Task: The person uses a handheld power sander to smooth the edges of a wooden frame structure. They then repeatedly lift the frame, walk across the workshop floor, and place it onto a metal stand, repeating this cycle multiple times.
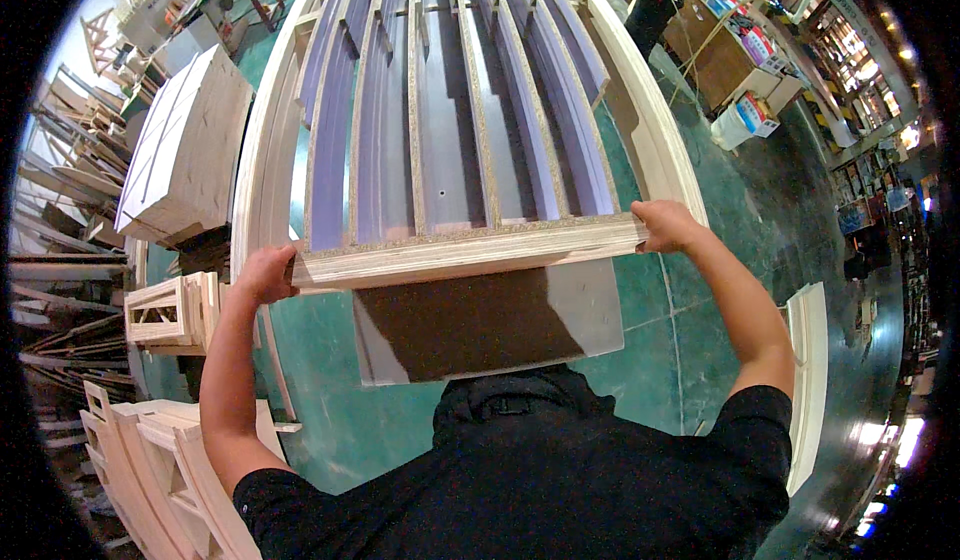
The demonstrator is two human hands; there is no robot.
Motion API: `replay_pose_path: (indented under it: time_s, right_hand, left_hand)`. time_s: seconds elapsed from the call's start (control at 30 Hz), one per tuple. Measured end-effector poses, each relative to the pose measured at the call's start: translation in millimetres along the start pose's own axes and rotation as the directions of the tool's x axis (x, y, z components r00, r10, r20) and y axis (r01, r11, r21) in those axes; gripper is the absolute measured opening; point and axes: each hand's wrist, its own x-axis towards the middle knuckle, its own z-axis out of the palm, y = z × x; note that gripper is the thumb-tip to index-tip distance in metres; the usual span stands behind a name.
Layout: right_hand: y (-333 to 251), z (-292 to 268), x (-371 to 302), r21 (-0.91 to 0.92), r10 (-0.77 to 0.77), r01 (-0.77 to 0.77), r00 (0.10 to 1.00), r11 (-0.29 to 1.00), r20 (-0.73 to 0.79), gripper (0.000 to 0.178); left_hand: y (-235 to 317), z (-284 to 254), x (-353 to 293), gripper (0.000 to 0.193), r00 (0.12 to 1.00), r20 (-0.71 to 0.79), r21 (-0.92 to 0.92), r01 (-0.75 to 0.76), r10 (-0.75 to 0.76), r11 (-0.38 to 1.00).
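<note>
A large wooden frame lies before me, with a thick layered-wood end board (470, 256) across its near side. Several long slats (485, 160) with chipboard edges and lilac faces run away from that board, and short cross pieces (420, 30) stand between them farther off. My left hand (268, 274) is closed around the board's left end. At the opposite end, my right hand (668, 228) grips the board with fingers curled over it. Pale curved side rails (262, 160) flank the slats. Under the near end, a grey-brown flat panel (600, 305) shows, partly in shadow.
To the left stand a stack of pale boards (185, 150), small wooden frames (165, 315) and racks of timber offcuts (70, 310). A black bin (653, 12), a white bucket (738, 123) and a cluttered workbench (720, 40) are at the far right. A pale board (808, 390) leans near my right elbow.
</note>
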Motion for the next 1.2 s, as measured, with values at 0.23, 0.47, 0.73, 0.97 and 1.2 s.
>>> replay_pose_path:
  time_s: [0.23,0.47,0.73,0.97,1.2]
  right_hand:
    - [10.2,-1.8,-5.0,0.051,-0.009,0.012,0.998,0.999,-0.057,0.058]
    - [19.5,-27.4,-20.2,0.063,0.003,0.002,0.996,0.998,-0.089,0.058]
    - [93.4,-23.2,-30.3,0.08,0.018,-0.009,0.994,0.997,-0.11,0.057]
    - [199.9,-12.8,-42.8,0.065,-0.003,0.008,0.997,0.998,-0.074,0.059]
    - [329.5,0.4,-50.5,0.003,-0.041,0.041,0.999,0.999,-0.034,0.059]
  left_hand:
    - [7.0,-15.2,-4.6,0.053,1.0,-0.026,-0.034,0.014,-0.014,0.999]
    - [26.4,-45.1,-13.3,0.053,0.999,0.012,-0.016,0.044,-0.044,0.999]
    - [86.8,-68.2,10.8,0.052,1.0,-0.003,-0.03,0.009,-0.01,1.0]
    - [196.3,-88.5,38.8,0.051,0.996,0.0,-0.038,0.092,-0.092,0.995]
    - [303.1,-89.0,92.0,0.051,0.993,-0.019,-0.226,0.113,-0.12,0.968]
